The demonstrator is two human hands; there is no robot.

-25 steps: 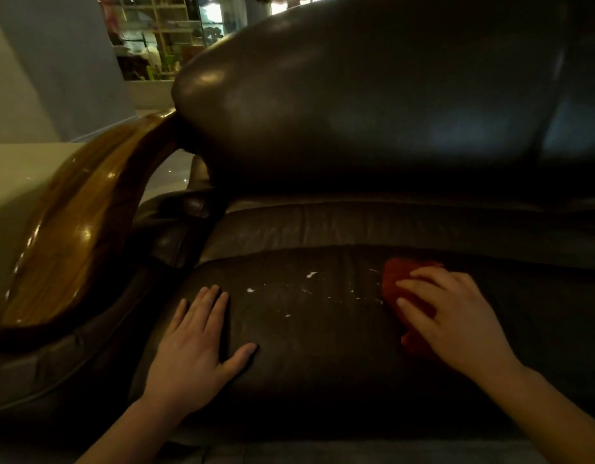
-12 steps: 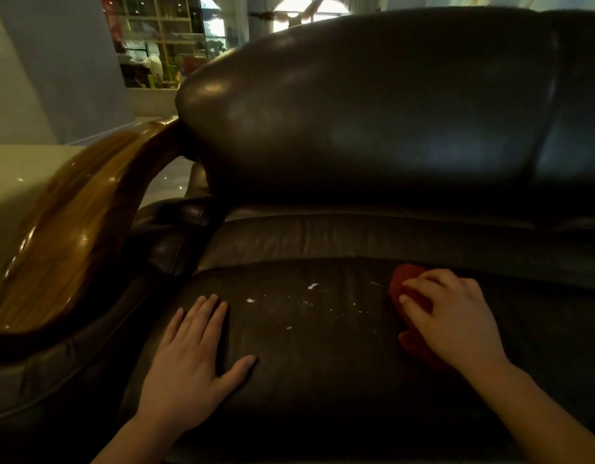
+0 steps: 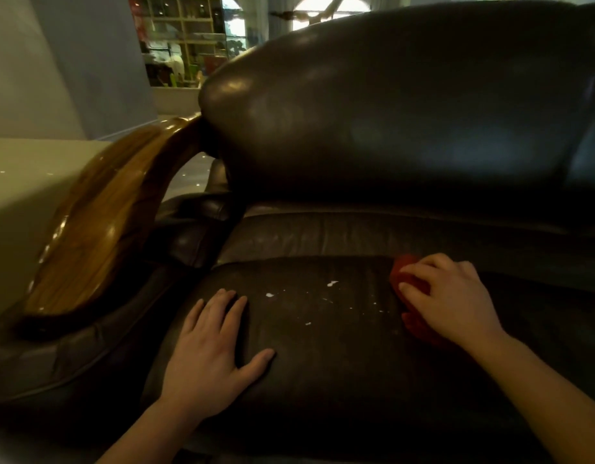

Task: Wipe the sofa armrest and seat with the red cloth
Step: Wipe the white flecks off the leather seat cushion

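No words or numbers in front of me.

Nothing I can read anywhere: the dark leather seat (image 3: 322, 356) under my hands carries only pale flecks, not letters, and the wooden armrest (image 3: 98, 229) shows bare grain. The red cloth (image 3: 410, 289) under my right hand (image 3: 453, 299) has no tag or print that I can make out. The shelving unit (image 3: 182, 38) far behind holds coloured things too small and blurred to tell whether any bears writing.

Grey wall (image 3: 88, 61), cluttered shelving (image 3: 182, 38) and bright arched window (image 3: 326, 8) behind
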